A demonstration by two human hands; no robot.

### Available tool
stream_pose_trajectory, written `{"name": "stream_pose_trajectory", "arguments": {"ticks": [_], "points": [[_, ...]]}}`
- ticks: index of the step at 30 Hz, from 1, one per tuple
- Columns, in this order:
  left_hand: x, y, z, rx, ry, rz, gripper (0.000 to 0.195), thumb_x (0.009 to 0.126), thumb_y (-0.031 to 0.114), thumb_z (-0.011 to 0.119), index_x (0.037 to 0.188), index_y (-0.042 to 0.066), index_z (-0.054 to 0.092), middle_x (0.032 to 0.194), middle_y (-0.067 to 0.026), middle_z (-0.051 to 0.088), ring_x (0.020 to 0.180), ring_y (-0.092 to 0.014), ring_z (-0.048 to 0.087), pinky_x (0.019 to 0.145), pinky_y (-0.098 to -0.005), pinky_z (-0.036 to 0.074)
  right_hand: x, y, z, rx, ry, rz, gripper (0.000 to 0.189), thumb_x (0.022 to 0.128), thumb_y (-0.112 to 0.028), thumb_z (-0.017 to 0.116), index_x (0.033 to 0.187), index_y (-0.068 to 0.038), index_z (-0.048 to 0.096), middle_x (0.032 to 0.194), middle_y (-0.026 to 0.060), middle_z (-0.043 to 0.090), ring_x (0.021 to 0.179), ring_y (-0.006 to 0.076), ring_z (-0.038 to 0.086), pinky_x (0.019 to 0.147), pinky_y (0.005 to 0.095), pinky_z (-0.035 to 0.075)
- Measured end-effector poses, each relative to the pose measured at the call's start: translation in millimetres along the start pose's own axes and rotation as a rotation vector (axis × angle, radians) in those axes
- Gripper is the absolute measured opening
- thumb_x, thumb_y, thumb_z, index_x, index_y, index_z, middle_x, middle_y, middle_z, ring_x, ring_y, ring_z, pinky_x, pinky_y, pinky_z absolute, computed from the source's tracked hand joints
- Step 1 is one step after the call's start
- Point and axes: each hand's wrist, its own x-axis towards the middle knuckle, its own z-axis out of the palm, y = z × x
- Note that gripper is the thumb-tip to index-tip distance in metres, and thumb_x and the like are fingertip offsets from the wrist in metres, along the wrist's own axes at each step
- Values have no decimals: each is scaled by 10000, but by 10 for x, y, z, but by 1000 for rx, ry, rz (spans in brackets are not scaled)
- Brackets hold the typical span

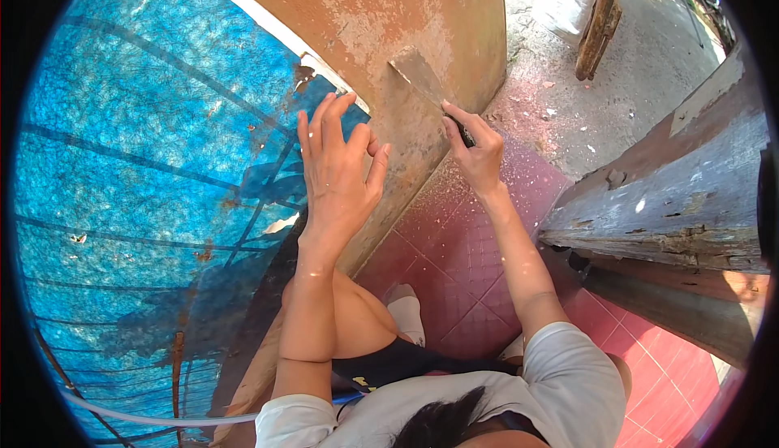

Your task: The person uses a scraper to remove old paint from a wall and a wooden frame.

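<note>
My right hand (478, 147) grips the dark handle of a putty knife (423, 77). Its wide metal blade lies against an orange-painted wall (389, 16), at a patch where the paint is worn to a pale, bare surface. To the left, my left hand (338, 153) is raised with its fingers apart and nothing in it. It hovers beside the wall's edge, in front of a translucent blue sheet (152, 113); whether the fingertips touch anything I cannot tell.
Paint flakes and dust lie on red floor tiles (450, 253) below the wall. A weathered wooden post (663, 204) rises at my right, and a rough wooden pole (599, 22) stands farther off on concrete (645, 101). A pale hose (164, 419) crosses at lower left.
</note>
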Motion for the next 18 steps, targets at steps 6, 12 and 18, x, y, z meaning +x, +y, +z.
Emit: {"name": "stream_pose_trajectory", "arguments": {"ticks": [6, 12, 18], "points": [[28, 35, 90, -28, -13, 10, 161, 907, 138, 729, 846, 66, 598, 1463, -131, 450, 1463, -386, 338, 1224, -633, 185, -187, 167, -29, -29, -2, 20, 264, 887, -66, 785, 1147, -110, 774, 921, 112, 763, 743, 224, 744, 636, 315, 562], [42, 46, 75, 31, 20, -5, 154, 905, 142, 727, 857, 70, 599, 1460, -138, 451, 1464, -393, 329, 1224, -636, 177, 189, -90, -42, 32, -1, -27, 236, 898, -90, 780, 1134, -85, 769, 1012, 107, 780, 844, 237, 766, 710, 302, 575], [3, 95, 113, -35, -7, 5, 141, 902, 143, 727, 870, 72, 609, 1468, -140, 448, 1469, -387, 325, 1217, -649, 172, -37, -160, -125, 7, -80, 170, 212, 927, -70, 748, 1131, -13, 766, 1118, 144, 776, 1003, 222, 764, 865, 327, 585]]}}
